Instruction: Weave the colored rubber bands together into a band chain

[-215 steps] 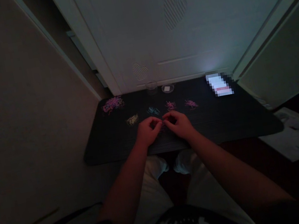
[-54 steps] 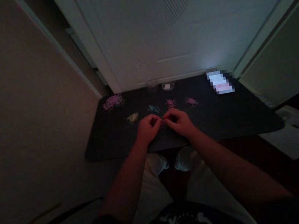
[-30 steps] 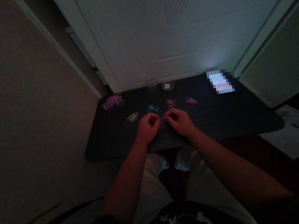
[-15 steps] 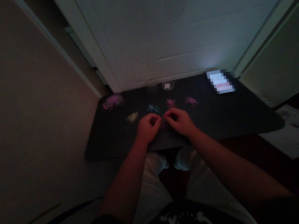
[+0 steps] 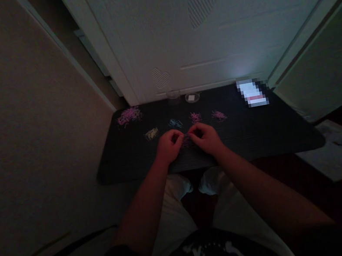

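My left hand (image 5: pixel 169 146) and my right hand (image 5: pixel 205 138) meet close together over the near middle of the dark table (image 5: pixel 258 134). Thumb and forefinger are pinched on each hand, the tips a small gap apart. What the fingertips hold is too small and dim to name. Beneath them lies a purplish pile (image 5: pixel 186 143) of thin little pieces, partly covered by the hands. Just beyond are similar piles: a pale yellow one (image 5: pixel 151 134), a blue one (image 5: pixel 175 123), a pink one (image 5: pixel 194 117) and a magenta one (image 5: pixel 219 115).
A larger mixed pile (image 5: pixel 129 116) lies at the far left corner. Along the back edge stand a clear round container (image 5: pixel 173 97) and a clear lid (image 5: pixel 192 97) with a white label. A lit phone (image 5: pixel 252 92), blurred out, is at the back right, before a white door (image 5: pixel 153 29).
The fingertips have drawn slightly apart, with the left shifting a little to the left. Otherwise the hands and piles stay in place.
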A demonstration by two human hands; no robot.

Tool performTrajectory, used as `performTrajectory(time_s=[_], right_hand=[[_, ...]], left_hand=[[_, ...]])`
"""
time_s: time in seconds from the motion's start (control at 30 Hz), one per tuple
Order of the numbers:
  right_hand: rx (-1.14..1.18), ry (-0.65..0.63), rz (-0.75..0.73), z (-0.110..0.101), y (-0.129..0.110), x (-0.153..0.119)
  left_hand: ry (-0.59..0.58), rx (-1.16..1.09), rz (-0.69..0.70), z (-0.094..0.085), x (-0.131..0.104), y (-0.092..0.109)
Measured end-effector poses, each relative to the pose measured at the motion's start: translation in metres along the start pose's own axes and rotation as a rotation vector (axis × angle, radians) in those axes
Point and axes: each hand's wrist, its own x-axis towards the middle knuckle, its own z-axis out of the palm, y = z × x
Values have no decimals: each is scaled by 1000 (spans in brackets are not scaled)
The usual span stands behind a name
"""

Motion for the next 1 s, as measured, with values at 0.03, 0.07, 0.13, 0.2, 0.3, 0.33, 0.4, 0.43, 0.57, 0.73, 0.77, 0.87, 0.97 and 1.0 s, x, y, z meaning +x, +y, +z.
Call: performTrajectory(time_s=[0.03,0.07,0.13,0.2,0.3,0.33,0.4,0.43,0.57,0.73,0.77,0.87,0.97,1.0], right_hand=[[5,0,-1,0,0,0],[9,-1,-2,0,0,0],[12,-5,-6,0,-1,0],[-1,-10,-11,0,-1,0],[-28,-27,-24,-1,-1,1],[-34,-32,-27,-1,-1,1],[-44,-38,-39,-2,0,1],[-49,-40,-46,-2,0,1],[-64,-48,-63,-3,0,1],[-68,-64,-73,-3,0,1],[-62,-58,-65,-3,0,1],[-56,-38,-31,-2,0,1],[-65,-28,-9,-1,-1,1],[-65,-27,-1,-1,-1,1]], left_hand=[[-3,1,3,0,0,0],[-5,2,6,0,0,0],[-8,2,11,0,1,0],[-8,6,12,-1,1,0],[-11,14,6,-1,1,0],[-13,15,2,-1,1,0],[-18,12,0,-1,1,0],[-19,10,0,-1,1,0],[-5,-3,-11,1,1,0],[-5,-25,-26,2,0,1],[-10,-25,-25,2,0,1],[-27,-19,-28,1,-1,2],[-41,7,-25,0,-2,4],[-41,20,-23,0,-2,4]])
